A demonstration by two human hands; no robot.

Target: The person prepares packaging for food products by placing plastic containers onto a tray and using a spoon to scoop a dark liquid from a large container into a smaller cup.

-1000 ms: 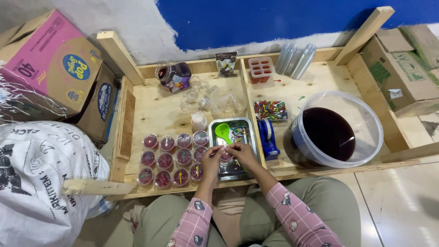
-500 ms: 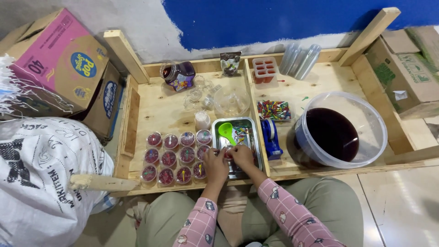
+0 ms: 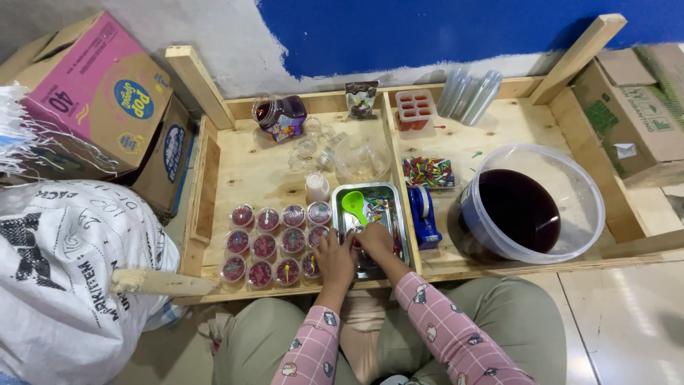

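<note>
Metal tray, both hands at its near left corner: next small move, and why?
Probably carry whatever the hands are working on from the metal tray to the group of filled small cups just left of it. Both hands meet at that tray corner, right beside the nearest cups; what sits between the fingers is too small to tell.
</note>
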